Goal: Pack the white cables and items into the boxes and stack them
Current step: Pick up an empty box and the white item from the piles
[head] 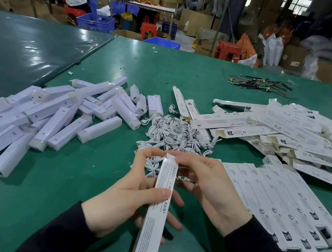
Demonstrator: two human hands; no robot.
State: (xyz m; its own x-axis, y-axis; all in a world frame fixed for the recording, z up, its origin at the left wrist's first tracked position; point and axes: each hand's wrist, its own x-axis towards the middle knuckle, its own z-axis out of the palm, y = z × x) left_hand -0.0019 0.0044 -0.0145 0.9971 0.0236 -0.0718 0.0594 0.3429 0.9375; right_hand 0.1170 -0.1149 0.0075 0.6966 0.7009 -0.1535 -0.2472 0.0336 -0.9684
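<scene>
Long white box (155,213) held upright-ish over the bench (57,206), near centre-front. Left hand (125,203) grip is wrapped round its middle, thumb across the print; right hand (204,190) grip pinches the top flap, still part open. Contents can't be seen. Cable pile (178,137) just behind the hands. Wrapped white bars (51,114) heaped at left, flat empty boxes (292,132) at right, packed boxes (275,207) in a row beside the right hand. Dark wire bundle (259,84) far back. Warehouse w/ blue crates (95,22) and cartons behind.
</scene>
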